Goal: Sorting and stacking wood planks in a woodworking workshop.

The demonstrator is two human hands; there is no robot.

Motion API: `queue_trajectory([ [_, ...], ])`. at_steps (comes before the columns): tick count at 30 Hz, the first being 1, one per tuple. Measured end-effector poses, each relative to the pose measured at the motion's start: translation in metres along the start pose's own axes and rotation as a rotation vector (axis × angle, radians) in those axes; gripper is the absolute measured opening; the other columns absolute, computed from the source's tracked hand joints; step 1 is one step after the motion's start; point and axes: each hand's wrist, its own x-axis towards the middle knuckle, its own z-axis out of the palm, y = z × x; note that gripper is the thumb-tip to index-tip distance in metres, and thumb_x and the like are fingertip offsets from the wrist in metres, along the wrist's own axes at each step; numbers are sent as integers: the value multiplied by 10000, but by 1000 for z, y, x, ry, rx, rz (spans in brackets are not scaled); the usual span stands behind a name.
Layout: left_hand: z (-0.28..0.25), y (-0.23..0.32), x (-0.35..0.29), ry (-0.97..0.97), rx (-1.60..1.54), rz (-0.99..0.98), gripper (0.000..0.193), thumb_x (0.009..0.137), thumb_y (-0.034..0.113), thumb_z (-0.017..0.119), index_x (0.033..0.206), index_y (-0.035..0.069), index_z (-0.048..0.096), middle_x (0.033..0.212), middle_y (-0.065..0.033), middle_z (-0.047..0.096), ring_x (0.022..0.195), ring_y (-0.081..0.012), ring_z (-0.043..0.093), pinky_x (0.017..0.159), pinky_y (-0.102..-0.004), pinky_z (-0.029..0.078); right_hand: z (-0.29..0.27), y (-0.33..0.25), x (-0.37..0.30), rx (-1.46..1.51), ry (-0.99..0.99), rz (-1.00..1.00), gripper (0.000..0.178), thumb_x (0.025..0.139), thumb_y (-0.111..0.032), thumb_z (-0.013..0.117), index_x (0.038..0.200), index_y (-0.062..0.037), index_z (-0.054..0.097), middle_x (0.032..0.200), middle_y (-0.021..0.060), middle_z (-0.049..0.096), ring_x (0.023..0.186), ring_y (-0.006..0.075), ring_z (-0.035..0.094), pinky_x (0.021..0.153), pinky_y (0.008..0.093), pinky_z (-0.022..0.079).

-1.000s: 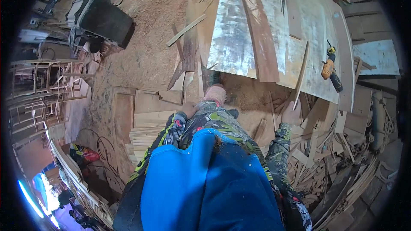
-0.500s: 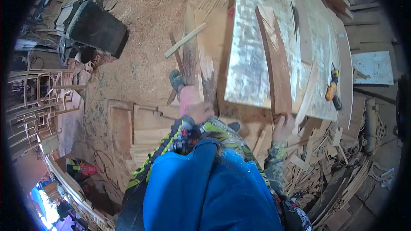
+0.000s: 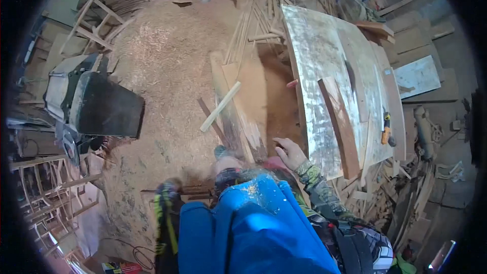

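Since the table (image 3: 315,35) holds the board (image 3: 341,132), the empty right hand (image 3: 291,154) can hang half-open, the left hand (image 3: 172,184) too blurry to tell.

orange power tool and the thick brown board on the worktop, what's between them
In the head view, a thin pale wooden strip and a flat board lie between them.

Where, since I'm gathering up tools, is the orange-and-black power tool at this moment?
In the head view, the orange-and-black power tool lies toward the right edge of the white-smeared tabletop, right of the thick brown plank.
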Motion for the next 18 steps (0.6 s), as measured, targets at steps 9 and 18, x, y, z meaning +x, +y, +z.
queue_trajectory([
  [9,-13,-1,77,-17,-224,-150,313,913,264,555,1165,100,644,1185,-207,623,1036,-362,615,891,-446,495,72,96,34,131,-203,321,540,929,-381,555,1327,-16,536,1206,262,600,1159,410,552,1009,426,430],
  [18,-95,47,218,-30,-201,146,326,895,324,565,1162,167,669,1203,-214,628,1063,-378,617,910,-466,496,50,157,180,260,-520,892,670,967,-539,436,1355,2,505,1305,257,563,1211,352,553,1051,392,409],
])
